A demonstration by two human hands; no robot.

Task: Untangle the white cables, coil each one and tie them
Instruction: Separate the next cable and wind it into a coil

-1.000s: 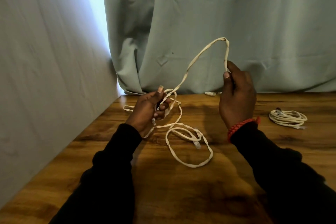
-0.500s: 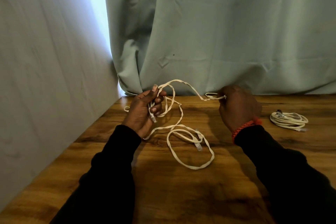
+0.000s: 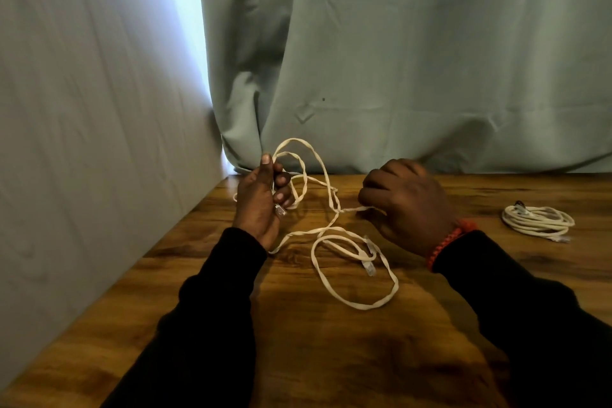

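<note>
Right hand (image 3: 409, 205) has dropped from its raised position to just above the wooden table (image 3: 430, 358), pinching the white cable (image 3: 332, 205) low. The tall loop has collapsed; slack now arcs above the left hand (image 3: 260, 205).

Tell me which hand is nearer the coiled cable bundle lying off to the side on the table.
Right. The right hand is beside the coiled bundle, with bare table between them. The left hand is farther away, beyond the right hand.

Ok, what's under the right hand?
A strand of the loose white cable runs under the right hand, above the wooden table. The grip itself is hidden.
</note>
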